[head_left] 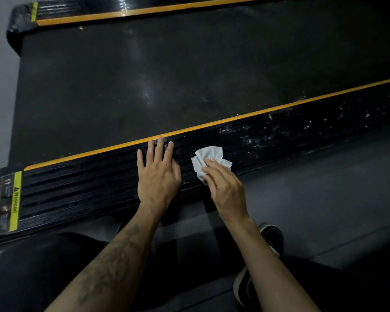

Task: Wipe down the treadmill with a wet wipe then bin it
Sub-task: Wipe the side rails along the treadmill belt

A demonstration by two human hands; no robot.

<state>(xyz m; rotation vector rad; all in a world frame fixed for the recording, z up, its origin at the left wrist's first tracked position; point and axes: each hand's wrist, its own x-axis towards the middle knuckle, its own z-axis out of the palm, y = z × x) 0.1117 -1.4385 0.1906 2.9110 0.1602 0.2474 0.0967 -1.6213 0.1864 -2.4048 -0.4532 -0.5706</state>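
The treadmill fills the view, its dark belt [167, 75] running between two black side rails edged in orange. On the near side rail [88, 183] my left hand [157, 174] lies flat with straight fingers. Just to its right, my right hand [225, 188] presses a crumpled white wet wipe [208, 158] onto the same rail, fingers on top of the wipe. The rail to the right of the wipe shows wet streaks and specks [302, 127].
A yellow warning label [15, 199] marks the near rail's left end. The far rail [144, 12] runs along the top. Grey floor [324, 188] lies beside the treadmill. My dark-trousered knees and a black shoe [271, 237] sit at the bottom.
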